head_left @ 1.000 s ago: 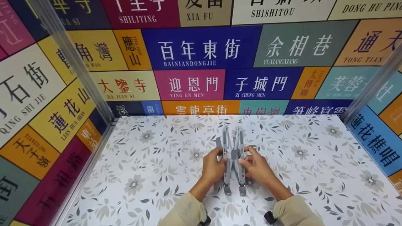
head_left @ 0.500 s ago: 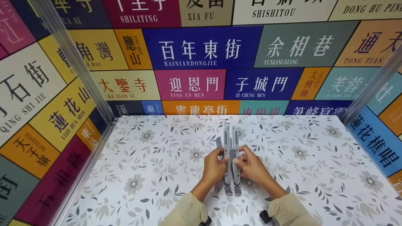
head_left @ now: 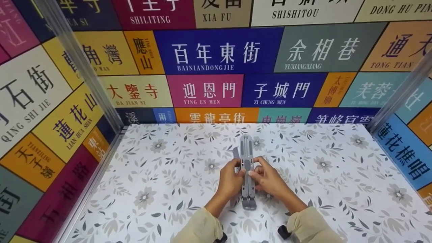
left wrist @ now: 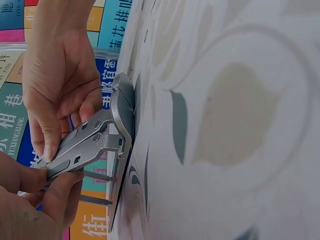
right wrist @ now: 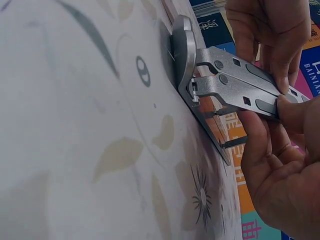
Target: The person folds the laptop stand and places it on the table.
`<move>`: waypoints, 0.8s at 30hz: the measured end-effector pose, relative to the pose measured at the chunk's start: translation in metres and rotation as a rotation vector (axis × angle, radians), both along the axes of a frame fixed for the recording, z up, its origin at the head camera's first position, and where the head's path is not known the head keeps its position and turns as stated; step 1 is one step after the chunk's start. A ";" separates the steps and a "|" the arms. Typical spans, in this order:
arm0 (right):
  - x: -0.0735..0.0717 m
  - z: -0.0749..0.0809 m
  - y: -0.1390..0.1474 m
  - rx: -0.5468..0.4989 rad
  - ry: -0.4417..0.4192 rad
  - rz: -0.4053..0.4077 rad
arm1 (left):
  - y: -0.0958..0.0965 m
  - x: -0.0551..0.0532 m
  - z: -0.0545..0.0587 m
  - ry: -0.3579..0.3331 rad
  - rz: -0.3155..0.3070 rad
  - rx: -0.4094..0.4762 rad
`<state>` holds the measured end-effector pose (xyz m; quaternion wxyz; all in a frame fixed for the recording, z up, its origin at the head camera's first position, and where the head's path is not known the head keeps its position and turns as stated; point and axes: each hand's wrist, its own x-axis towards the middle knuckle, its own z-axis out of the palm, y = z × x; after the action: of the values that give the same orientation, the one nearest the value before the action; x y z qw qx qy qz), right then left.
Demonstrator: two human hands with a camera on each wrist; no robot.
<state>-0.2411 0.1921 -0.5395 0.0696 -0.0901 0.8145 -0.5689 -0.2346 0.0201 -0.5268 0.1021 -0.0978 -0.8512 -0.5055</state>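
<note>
A grey metal folding laptop stand (head_left: 247, 152) stands on the table, its two long arms drawn together side by side into one narrow bar. My left hand (head_left: 229, 177) pinches its left side between thumb and fingers. On the opposite side, my right hand (head_left: 270, 177) pinches it at the same height, thumb on top near the middle joint. In the left wrist view, the stand (left wrist: 95, 137) slopes up from the tabletop, with hooked front lips at its low end. Thin struts run beneath the arms to the base, seen in the right wrist view, where my right hand (right wrist: 285, 170) is nearest.
The table (head_left: 162, 189) has a white cover printed with grey flowers and leaves. Behind it rises a wall of coloured sign panels (head_left: 217, 50), with another such wall at each side. Clear corner posts (head_left: 91, 74) stand at the back.
Both hands keep their grip. My right hand has moved left, bringing the stand's two spread arms together until they lie side by side. My left hand has barely moved.
</note>
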 end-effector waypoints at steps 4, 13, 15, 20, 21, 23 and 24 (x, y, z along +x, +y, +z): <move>-0.005 0.004 0.003 0.037 -0.022 0.022 | 0.000 0.015 0.009 0.001 -0.007 -0.180; -0.035 0.047 0.001 0.311 0.410 -0.155 | 0.027 0.062 0.030 -0.314 0.048 -0.721; -0.042 0.059 -0.002 0.339 0.464 -0.146 | 0.033 0.068 0.026 -0.282 0.099 -0.791; -0.057 0.078 -0.012 0.388 0.508 -0.062 | 0.044 0.074 0.016 -0.217 0.223 -0.917; -0.060 0.080 -0.014 0.397 0.511 -0.044 | 0.046 0.075 0.014 -0.212 0.238 -0.934; -0.064 0.083 -0.018 0.412 0.511 -0.025 | 0.049 0.075 0.012 -0.204 0.260 -0.951; -0.066 0.083 -0.019 0.417 0.507 -0.026 | 0.051 0.075 0.010 -0.192 0.275 -0.953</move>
<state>-0.3068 0.1728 -0.4566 -0.1259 -0.2023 0.9060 -0.3499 -0.1600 0.0711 -0.5165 0.0329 0.0267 -0.9979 -0.0496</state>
